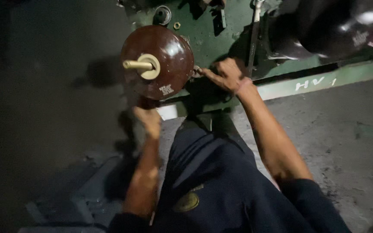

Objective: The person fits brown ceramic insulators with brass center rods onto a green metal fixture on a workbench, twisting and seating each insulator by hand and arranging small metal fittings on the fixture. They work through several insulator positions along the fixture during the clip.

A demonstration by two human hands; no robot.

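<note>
A glossy brown porcelain insulator (169,56) with a cream cap and a pale threaded stud (137,64) stands up from a green metal cover (203,30). My right hand (225,74) rests on the cover just right of the insulator's base, fingers pinched at something small there; what it grips is too dark to tell. My left hand (148,120) is below the insulator, under the cover's edge, curled around something hidden in shadow.
A long spanner (254,34) lies on the cover beyond my right hand. A loose nut (177,25) and a round fitting (162,15) sit behind the insulator. A large dark insulator (337,26) fills the upper right. Concrete floor (346,142) lies on the right.
</note>
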